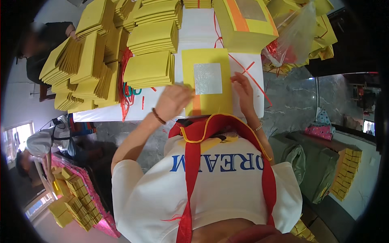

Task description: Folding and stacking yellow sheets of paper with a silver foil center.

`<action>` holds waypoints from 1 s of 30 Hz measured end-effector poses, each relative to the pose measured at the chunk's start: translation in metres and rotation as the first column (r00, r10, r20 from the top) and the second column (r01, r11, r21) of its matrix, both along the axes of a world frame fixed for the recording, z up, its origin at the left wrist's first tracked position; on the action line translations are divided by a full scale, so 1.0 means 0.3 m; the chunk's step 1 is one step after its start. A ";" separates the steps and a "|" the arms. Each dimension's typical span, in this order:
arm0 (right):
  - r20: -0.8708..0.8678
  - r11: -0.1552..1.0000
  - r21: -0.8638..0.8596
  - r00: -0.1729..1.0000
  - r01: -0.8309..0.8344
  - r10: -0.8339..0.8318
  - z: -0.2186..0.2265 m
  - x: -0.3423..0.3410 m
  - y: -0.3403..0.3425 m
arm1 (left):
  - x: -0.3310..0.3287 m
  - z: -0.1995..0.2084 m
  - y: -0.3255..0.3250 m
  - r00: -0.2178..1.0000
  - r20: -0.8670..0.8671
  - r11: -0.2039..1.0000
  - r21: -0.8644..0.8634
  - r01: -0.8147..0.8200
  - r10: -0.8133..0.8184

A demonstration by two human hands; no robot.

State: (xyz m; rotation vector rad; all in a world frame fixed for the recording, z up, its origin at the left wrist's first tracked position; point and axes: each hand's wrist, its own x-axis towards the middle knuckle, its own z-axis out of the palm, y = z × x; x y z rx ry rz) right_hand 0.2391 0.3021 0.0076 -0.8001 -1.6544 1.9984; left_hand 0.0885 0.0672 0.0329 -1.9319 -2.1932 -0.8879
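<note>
A yellow sheet of paper (227, 103), or the top of a thin stack of them, lies on the white table in front of me. It bears a silver foil square (208, 78) and an orange stripe (196, 106). At its left edge my left hand (175, 100) is closed, its fingertips over the paper beside the foil; what they pinch, if anything, is hidden. By the right edge my right hand (243, 88) is raised with bent fingers apart, holding nothing visible.
Folded yellow paper bundles (149, 69) are piled on the left of the white table (97, 115), near teal-handled scissors (132, 90) and red ties (129, 107). A tall yellow paper stack (247, 38) and a clear plastic bag (298, 36) stand far right. Other people are at the left.
</note>
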 end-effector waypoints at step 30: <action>-0.098 0.965 0.106 0.963 -0.240 0.250 -0.171 -0.049 -0.021 | 0.201 -0.217 0.077 0.256 0.934 0.883 -0.109 -0.457 0.248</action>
